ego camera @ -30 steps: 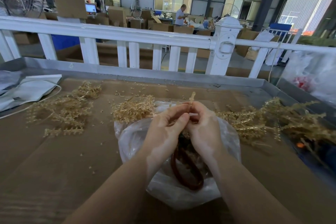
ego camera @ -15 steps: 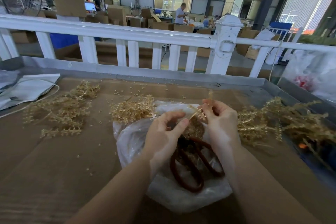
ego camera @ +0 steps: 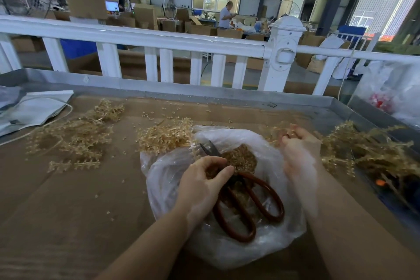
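Scissors with red-brown loop handles (ego camera: 250, 207) lie over a clear plastic bag (ego camera: 227, 248) on the cardboard-covered table; their dark blades point away from me. My left hand (ego camera: 204, 186) grips them near the pivot, thumb and fingers curled round. A heap of small gold bits (ego camera: 241, 158) fills the bag's mouth. My right hand (ego camera: 297, 150) is blurred at the bag's right edge, fingers curled at the near end of the right pile of gold plastic sprigs (ego camera: 368, 150). Blur hides whether it holds a sprig.
More gold sprigs lie in a pile at the left (ego camera: 75, 136) and behind the bag (ego camera: 166, 136). A white bag with a cord (ego camera: 36, 109) sits far left. The table's metal rim (ego camera: 204, 93) and a white fence (ego camera: 281, 52) bound the far side.
My hands have come apart. The right hand swung right from above the bag to the right sprig pile. The left hand dropped onto the scissors, and their blades now show.
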A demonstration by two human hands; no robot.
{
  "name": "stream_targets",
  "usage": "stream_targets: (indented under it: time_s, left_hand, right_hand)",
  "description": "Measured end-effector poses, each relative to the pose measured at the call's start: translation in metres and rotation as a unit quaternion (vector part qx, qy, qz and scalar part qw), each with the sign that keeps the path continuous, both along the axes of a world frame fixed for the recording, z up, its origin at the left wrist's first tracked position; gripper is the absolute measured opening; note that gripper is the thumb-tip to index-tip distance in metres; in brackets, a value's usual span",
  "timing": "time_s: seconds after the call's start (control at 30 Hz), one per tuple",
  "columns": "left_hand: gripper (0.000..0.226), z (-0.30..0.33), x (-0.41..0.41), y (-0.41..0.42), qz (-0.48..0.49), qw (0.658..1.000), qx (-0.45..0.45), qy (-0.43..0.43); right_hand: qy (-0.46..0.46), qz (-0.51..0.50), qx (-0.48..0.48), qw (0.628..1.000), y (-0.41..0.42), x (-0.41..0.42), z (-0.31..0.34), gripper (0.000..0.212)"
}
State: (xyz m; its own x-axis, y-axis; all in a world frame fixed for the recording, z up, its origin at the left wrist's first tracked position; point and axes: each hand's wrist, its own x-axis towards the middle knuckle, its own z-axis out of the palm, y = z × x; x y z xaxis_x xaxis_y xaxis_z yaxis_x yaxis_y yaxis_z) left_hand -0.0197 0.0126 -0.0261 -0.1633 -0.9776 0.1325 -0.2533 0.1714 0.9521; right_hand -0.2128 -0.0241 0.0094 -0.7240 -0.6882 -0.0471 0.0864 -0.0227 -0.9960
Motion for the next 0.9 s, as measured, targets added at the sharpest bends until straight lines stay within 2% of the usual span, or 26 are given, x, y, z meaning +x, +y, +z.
stream_targets:
  time_s: [0.1,0.33,0.53,0.63,0.73,0.8,0.87,0.9]
  left_hand:
    - [0.026,-0.001,0.0,-0.001,-0.003,1.0,-0.004,-0.015]
    - [0.026,0.0,0.0,-0.003,-0.029,0.999,0.006,-0.027]
    - [0.014,0.006,0.002,-0.009,-0.01,0.999,-0.02,-0.028]
    - [0.01,0.01,0.005,-0.015,0.033,0.998,-0.046,-0.019]
    - [0.009,0.017,0.013,-0.025,0.121,0.99,-0.074,-0.006]
    - [0.009,0.021,0.02,-0.031,0.182,0.977,-0.103,-0.041]
    - [0.005,0.023,0.026,-0.039,0.221,0.961,-0.117,-0.118]
    - [0.011,0.023,0.028,-0.042,0.228,0.955,-0.109,-0.156]
  right_hand:
    - [0.029,0.069,0.08,0.994,0.001,-0.002,-0.001,0.063]
    - [0.244,0.081,0.251,0.933,0.003,0.003,0.005,0.043]
    - [0.368,0.116,0.213,0.898,0.015,0.011,0.005,0.064]
    - [0.453,0.095,0.212,0.86,0.02,0.017,0.002,0.062]
    - [0.515,0.067,0.2,0.831,0.024,0.025,-0.002,0.058]
    - [0.544,0.076,0.178,0.816,0.026,0.034,-0.006,0.059]
    - [0.562,0.108,0.166,0.803,0.027,0.042,-0.01,0.061]
    - [0.567,0.123,0.166,0.797,0.027,0.045,-0.011,0.062]
